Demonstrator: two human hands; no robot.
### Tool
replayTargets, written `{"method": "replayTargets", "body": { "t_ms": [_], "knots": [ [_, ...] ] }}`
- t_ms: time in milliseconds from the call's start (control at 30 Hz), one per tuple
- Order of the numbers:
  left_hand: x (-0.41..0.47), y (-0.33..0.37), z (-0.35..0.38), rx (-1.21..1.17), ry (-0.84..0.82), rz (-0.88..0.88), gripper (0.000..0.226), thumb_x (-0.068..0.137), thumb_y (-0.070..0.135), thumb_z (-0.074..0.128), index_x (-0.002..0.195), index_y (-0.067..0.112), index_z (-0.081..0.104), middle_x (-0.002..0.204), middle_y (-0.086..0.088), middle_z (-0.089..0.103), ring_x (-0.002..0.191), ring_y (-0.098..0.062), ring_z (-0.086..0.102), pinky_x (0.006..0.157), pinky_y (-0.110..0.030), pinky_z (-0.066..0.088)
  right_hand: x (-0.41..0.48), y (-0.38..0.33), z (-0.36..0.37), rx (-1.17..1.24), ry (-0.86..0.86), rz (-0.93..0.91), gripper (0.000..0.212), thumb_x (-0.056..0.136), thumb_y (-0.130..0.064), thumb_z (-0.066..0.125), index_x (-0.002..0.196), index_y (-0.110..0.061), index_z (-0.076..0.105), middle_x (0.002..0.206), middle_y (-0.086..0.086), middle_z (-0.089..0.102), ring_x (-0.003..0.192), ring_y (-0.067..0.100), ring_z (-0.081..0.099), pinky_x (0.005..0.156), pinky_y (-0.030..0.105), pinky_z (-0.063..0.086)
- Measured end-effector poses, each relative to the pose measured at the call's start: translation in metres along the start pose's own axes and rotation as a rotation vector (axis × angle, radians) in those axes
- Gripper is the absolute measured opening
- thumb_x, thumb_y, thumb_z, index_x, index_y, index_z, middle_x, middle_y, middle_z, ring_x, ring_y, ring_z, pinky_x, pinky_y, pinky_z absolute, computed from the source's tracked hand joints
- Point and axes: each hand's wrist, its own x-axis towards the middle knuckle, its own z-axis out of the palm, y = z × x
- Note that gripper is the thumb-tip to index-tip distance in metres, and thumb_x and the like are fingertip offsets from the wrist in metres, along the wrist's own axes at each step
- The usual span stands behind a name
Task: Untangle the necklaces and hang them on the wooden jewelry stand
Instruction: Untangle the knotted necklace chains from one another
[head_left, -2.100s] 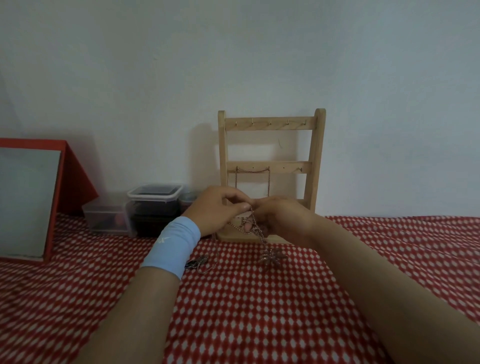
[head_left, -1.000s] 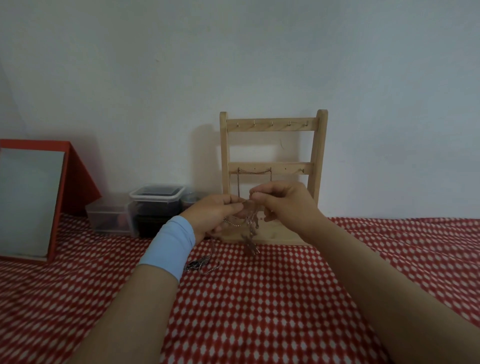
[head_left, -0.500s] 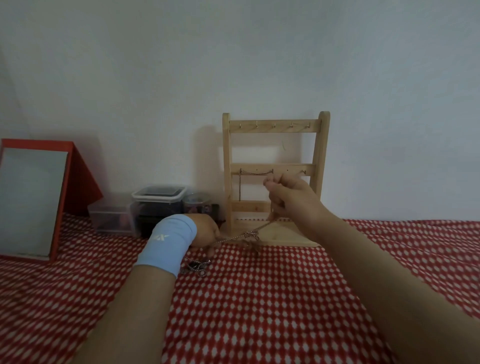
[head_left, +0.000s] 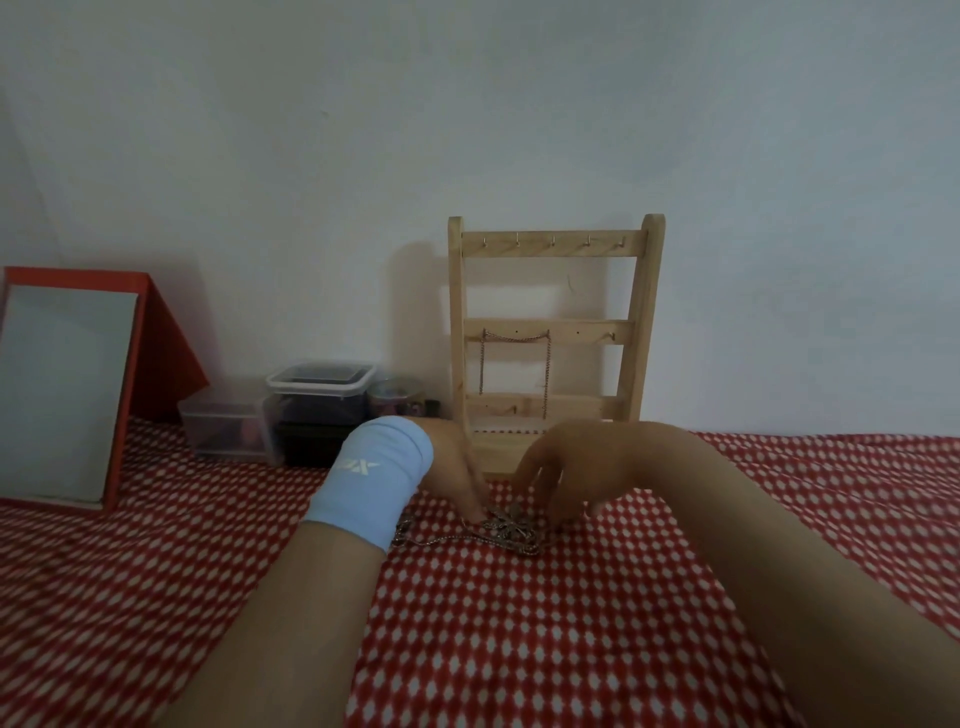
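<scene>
A wooden jewelry stand (head_left: 644, 312) stands against the wall, with one chain necklace (head_left: 514, 364) hung across two hooks of its middle bar. In front of it a tangled pile of silvery necklaces (head_left: 506, 532) lies on the red checked cloth. My left hand (head_left: 457, 473), with a light blue wristband, has its fingertips down on the left edge of the pile. My right hand (head_left: 566, 473) curls over the right edge, fingertips pinching at the chains. How firmly either hand grips is partly hidden by the fingers.
A red-framed mirror (head_left: 67, 384) leans at the far left. Clear plastic boxes (head_left: 317, 410) and a small jar (head_left: 397, 397) sit beside the stand along the wall. The red checked cloth (head_left: 519, 649) covers the whole surface.
My right hand came down from in front of the stand's middle bar to the cloth. The necklaces that were stretched between my hands now lie bunched on the cloth under both sets of fingertips.
</scene>
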Motion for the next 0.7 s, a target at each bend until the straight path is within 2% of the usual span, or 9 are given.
{"method": "replayTargets", "body": {
  "t_ms": [67,133,233,333,433,500,633,700],
  "knots": [
    [0.004,0.007,0.006,-0.066,0.047,0.073,0.048,0.083,0.046,0.071,0.127,0.03,0.064,0.137,0.009,0.055,0.123,-0.013,0.05,0.106,-0.027,0.037,0.0,0.0,0.0,-0.087,0.038,-0.025,0.04,0.089,-0.015,0.073,0.125,-0.032,0.07,0.119,-0.013,0.069,0.109,0.009,0.065,0.095,0.026,0.052],
    [0.009,0.015,0.014,-0.116,0.015,0.116,0.061,0.076,0.051,0.075,0.131,0.028,0.06,0.135,0.01,0.055,0.12,-0.013,0.052,0.107,-0.03,0.04,0.002,0.001,0.0,-0.12,0.023,-0.002,0.032,0.086,-0.022,0.077,0.116,-0.034,0.075,0.111,-0.019,0.069,0.108,0.007,0.063,0.098,0.027,0.049],
    [0.018,0.024,0.026,-0.132,-0.036,0.157,0.08,0.07,0.053,0.08,0.139,0.025,0.049,0.137,0.009,0.053,0.122,-0.015,0.053,0.109,-0.036,0.042,0.005,0.004,0.001,-0.167,0.01,0.03,0.032,0.08,-0.033,0.083,0.111,-0.037,0.077,0.116,-0.018,0.069,0.112,0.009,0.06,0.097,0.029,0.046],
    [0.023,0.02,0.029,-0.159,0.014,0.17,0.063,0.073,0.051,0.079,0.128,0.026,0.06,0.129,0.01,0.059,0.115,-0.013,0.056,0.105,-0.035,0.045,0.008,0.008,0.005,-0.138,0.009,0.03,0.035,0.075,-0.037,0.086,0.108,-0.038,0.076,0.123,-0.017,0.066,0.115,0.01,0.056,0.1,0.031,0.042],
    [0.025,0.007,0.028,-0.206,0.097,0.196,0.033,0.083,0.049,0.07,0.111,0.031,0.07,0.111,0.014,0.063,0.108,-0.01,0.058,0.103,-0.033,0.045,0.012,0.013,0.013,-0.105,-0.007,-0.006,0.03,0.076,-0.037,0.086,0.104,-0.035,0.076,0.108,-0.019,0.069,0.102,0.006,0.059,0.096,0.029,0.045],
    [0.027,-0.001,0.029,-0.264,0.146,0.219,0.023,0.09,0.042,0.064,0.107,0.03,0.073,0.104,0.015,0.065,0.104,-0.008,0.06,0.101,-0.03,0.045,0.013,0.016,0.014,-0.057,0.006,-0.03,0.028,0.08,-0.04,0.082,0.106,-0.03,0.077,0.102,-0.02,0.07,0.096,0.002,0.061,0.095,0.028,0.046],
    [0.027,-0.01,0.028,-0.395,0.26,0.239,0.021,0.097,0.031,0.055,0.104,0.021,0.072,0.102,0.01,0.068,0.097,-0.008,0.062,0.092,-0.023,0.046,0.011,0.024,0.011,0.066,0.101,-0.086,0.014,0.092,-0.039,0.071,0.101,-0.03,0.078,0.099,-0.018,0.072,0.098,0.003,0.064,0.099,0.031,0.049],
    [0.026,-0.012,0.025,-0.561,0.283,0.241,0.02,0.099,0.026,0.052,0.098,0.018,0.07,0.102,0.004,0.072,0.095,-0.011,0.066,0.092,-0.029,0.052,0.009,0.026,0.008,0.12,0.14,-0.11,0.014,0.096,-0.039,0.066,0.101,-0.031,0.077,0.104,-0.014,0.074,0.102,0.004,0.065,0.102,0.032,0.048]
  ]
}}
